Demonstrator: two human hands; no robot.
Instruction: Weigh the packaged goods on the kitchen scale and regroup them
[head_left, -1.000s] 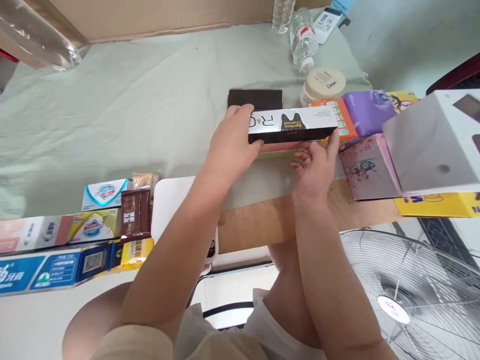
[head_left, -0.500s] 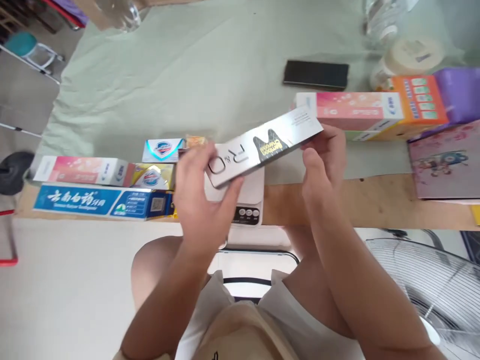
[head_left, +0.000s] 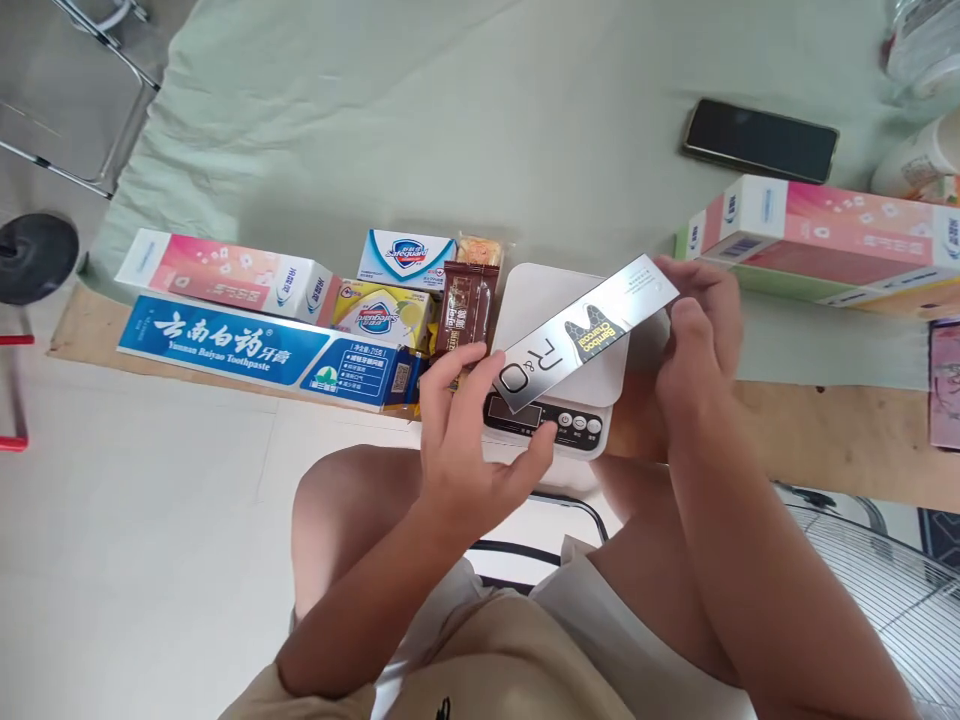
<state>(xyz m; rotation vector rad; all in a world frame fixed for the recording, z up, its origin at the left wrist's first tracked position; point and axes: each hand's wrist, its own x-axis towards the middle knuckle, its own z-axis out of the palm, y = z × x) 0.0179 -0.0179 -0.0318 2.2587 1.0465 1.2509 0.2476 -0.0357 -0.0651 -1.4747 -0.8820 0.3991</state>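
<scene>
**Silver box is now over the scale, left hand loosening up**

So biggest first: the green cloth [head_left: 585, 150] runs behind the white scale [head_left: 540, 300]. Left of the scale there's a long blue toothpaste box [head_left: 274, 355], and well off to its right a pink box [head_left: 862, 235].

Now the silver box [head_left: 586, 335], the "Bamboo Charcoal" one. It's slanted across, above the scale's plate, its lower end over the display. Half a second ago only its left end was over the scale. Can't tell if it's actually resting on there.

Right hand [head_left: 697, 345], just right of the scale, has its fingers pinched on the upper end. Left hand [head_left: 469, 470], at the scale's front left corner, was gripping the other end before; now its fingers are spread, and I can't tell if the index touches.

Smaller stuff: phone [head_left: 761, 138] beyond the scale to the right, brown packet [head_left: 466, 310] just beside its left edge.
</scene>
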